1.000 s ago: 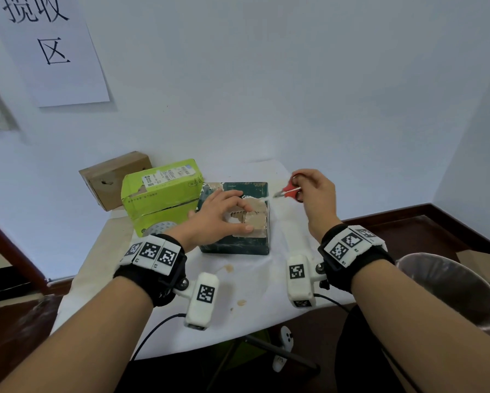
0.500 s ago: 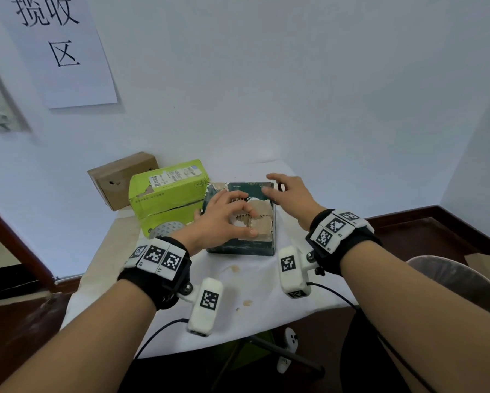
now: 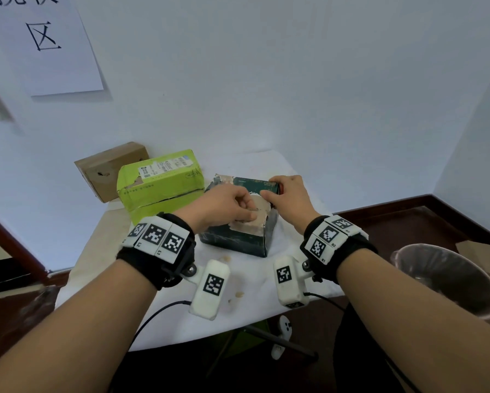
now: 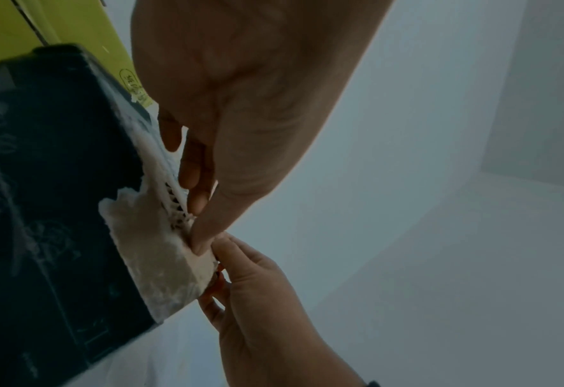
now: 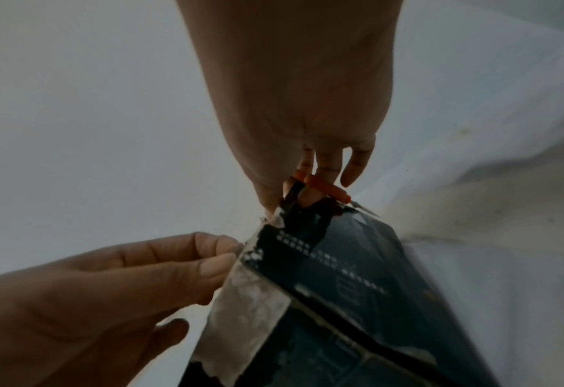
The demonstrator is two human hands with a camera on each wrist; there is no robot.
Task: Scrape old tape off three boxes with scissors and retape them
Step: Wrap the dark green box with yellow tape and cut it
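Note:
A dark green box (image 3: 238, 239) stands mid-table, its top scarred by a pale patch of old tape (image 3: 255, 225). My left hand (image 3: 251, 214) lies on the box top, thumb and forefinger pinching the edge of that old tape (image 4: 161, 248); the right wrist view shows the same pinch (image 5: 230, 251). My right hand (image 3: 269, 191) rests at the box's far right corner and grips red-handled scissors (image 5: 326, 189), whose blade tip pokes out over the box (image 5: 340, 301). In the head view the scissors are almost wholly hidden under the hand.
A lime green box (image 3: 158, 185) touches the dark box on the left, with a brown cardboard box (image 3: 110, 168) behind it. Small scraps (image 3: 239, 294) lie on the white table cloth (image 3: 252, 316). A lined bin (image 3: 442, 279) stands at the right on the floor.
My right hand, held off to the right with the scissors, has come down onto the box's far right corner. My left fingers have curled from flat on the box into a pinch on the tape.

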